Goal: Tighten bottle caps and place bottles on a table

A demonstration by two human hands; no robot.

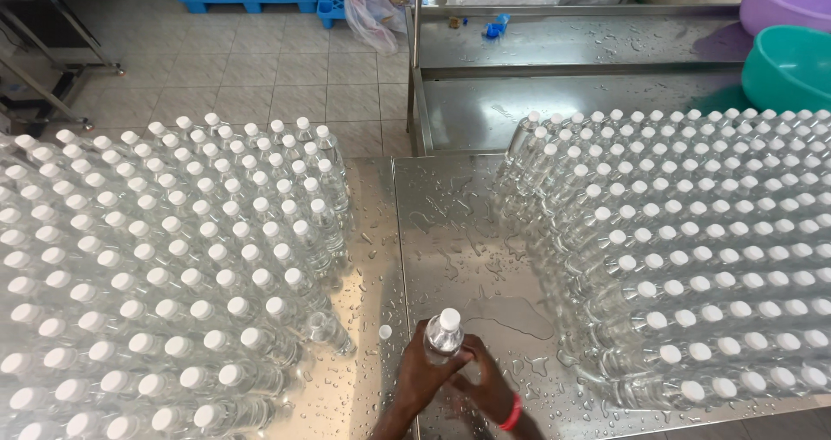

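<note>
Bright, even light — glare on wet steel table (450, 232).

- Left hand (426, 372) and right hand (483, 386) grip 1 capped water bottle (444, 334) at lower centre.
- Capped bottles (164, 267) crowd the wet steel table (450, 232) on both sides.
- A loose white cap (385, 331) lies just left of the hands.

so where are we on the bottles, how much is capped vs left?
Done: two big blocks of clear bottles with white caps, left block and right block, stand on the wet steel table. In hand: the left hand and right hand grip one capped bottle between the blocks. Left: one bottle at the left block's edge looks uncapped, with a loose cap beside it.
</note>
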